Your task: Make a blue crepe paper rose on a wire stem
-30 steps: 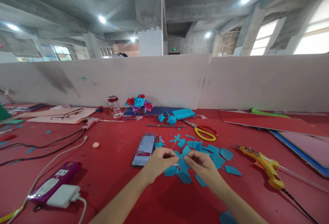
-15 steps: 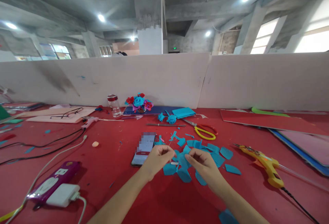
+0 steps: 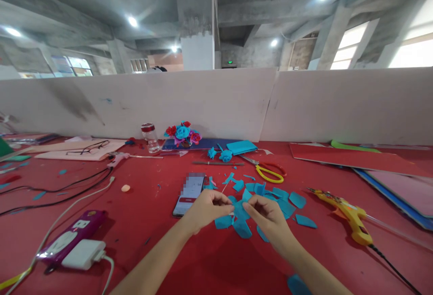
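Note:
My left hand (image 3: 213, 209) is closed in a pinch, and a thin pale stick (image 3: 224, 187) pokes up from its fingertips. Close beside it, the thumb and fingers of my right hand (image 3: 265, 216) pinch a blue paper petal (image 3: 246, 195). Loose blue petals (image 3: 242, 229) lie under and around both hands on the red table. Part of the stick and the petal's gripped edge are hidden by my fingers. Just left of my left hand lies a phone (image 3: 192, 191). Behind the petals are two blue paper flowers (image 3: 226, 155) and yellow-and-red-handled scissors (image 3: 269, 174).
A yellow glue gun (image 3: 348, 214) lies at right, its cord running to the front. At left are a purple power strip (image 3: 72, 234) with a white charger (image 3: 84, 254) and cables. A lidded jar (image 3: 150, 138) and flower bouquet (image 3: 183, 134) stand before the white partition (image 3: 203, 101).
My left hand has shifted slightly right, its fingertips nearer the right hand. My right hand keeps its pinch on the petal, almost unmoved.

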`<action>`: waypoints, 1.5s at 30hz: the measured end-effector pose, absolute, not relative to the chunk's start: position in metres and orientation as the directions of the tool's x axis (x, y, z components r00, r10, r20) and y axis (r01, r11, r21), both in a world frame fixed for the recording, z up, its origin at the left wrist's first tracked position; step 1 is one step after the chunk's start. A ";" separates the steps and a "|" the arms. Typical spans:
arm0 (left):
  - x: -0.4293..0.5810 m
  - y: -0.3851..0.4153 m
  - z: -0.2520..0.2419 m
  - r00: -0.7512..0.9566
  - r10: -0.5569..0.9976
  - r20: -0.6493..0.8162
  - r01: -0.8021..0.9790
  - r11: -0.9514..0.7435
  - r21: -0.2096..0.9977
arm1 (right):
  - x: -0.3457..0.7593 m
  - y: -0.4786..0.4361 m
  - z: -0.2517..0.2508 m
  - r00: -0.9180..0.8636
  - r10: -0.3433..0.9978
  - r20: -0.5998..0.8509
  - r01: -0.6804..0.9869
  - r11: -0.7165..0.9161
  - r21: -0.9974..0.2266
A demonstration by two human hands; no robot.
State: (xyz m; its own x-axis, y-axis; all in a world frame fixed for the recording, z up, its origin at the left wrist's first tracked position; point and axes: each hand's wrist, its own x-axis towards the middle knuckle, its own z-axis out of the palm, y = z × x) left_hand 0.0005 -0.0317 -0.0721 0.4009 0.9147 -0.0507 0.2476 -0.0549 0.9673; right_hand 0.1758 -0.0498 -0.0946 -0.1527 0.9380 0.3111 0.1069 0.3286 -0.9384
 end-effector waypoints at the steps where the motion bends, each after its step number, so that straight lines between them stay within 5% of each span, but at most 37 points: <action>1: 0.000 -0.032 -0.073 0.395 0.917 -0.053 0.242 -0.048 0.969 | 0.175 -0.050 -0.095 -0.153 0.938 0.312 0.106 0.329 -0.938; 14: -0.005 -0.029 -0.070 0.252 0.968 -0.017 0.191 -0.032 0.981 | 0.181 -0.051 -0.083 -0.087 0.951 0.298 0.041 0.302 -0.952; 24: 0.006 -0.036 -0.073 0.406 0.913 -0.036 0.202 -0.051 0.978 | 0.173 -0.052 -0.099 -0.109 0.949 0.295 0.089 0.305 -0.948; 45: 0.000 -0.031 -0.072 0.368 0.930 -0.012 0.220 -0.075 0.973 | 0.176 -0.050 -0.094 0.024 0.946 0.323 0.039 0.322 -0.946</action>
State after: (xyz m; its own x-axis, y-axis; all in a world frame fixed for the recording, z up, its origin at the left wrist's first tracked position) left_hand 0.0001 -0.0314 -0.0716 0.3685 0.9296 -0.0121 0.2204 -0.0747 0.9725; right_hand 0.1761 -0.0495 -0.0942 0.0245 0.9460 0.3234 0.0385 0.3223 -0.9458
